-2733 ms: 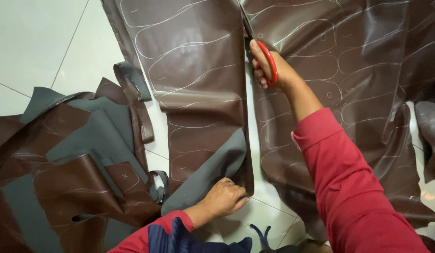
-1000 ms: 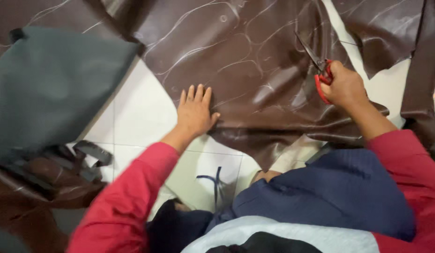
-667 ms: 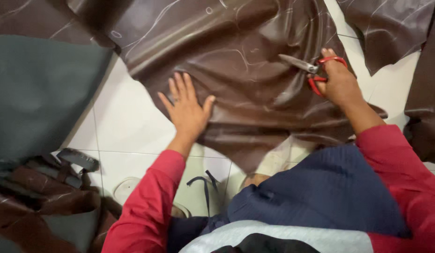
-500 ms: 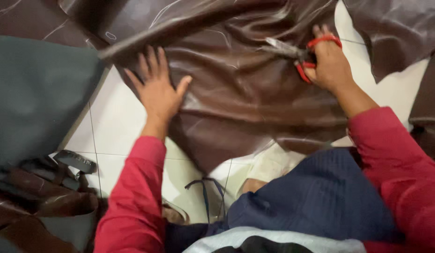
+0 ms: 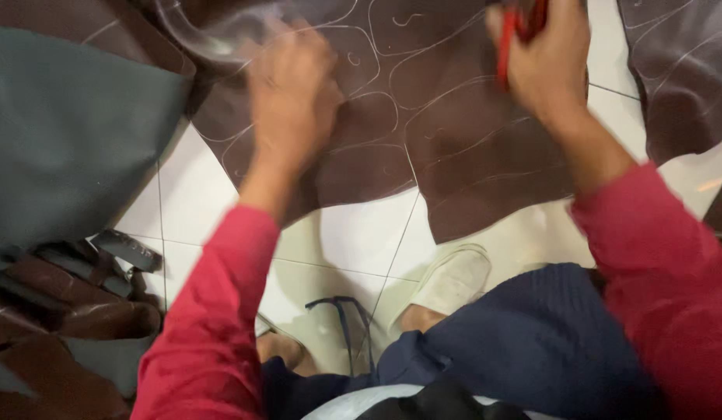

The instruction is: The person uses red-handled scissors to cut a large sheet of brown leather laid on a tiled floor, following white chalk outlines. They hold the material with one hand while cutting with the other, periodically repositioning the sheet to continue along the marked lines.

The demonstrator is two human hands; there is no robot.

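The brown sheet [image 5: 454, 132] is pressed flat on the floor by the left hand [image 5: 291, 93], blurred, grip unclear; red scissors [image 5: 520, 31] are clasped by the right hand [image 5: 543, 66] at upper right.

Bare white floor tiles [image 5: 353, 233] open near the brown sheet [image 5: 454, 148], between both sleeves. Blocked left by a grey-backed sheet [image 5: 73, 132] and piled scraps [image 5: 57, 303]; blocked near by a slipper [image 5: 452, 278].
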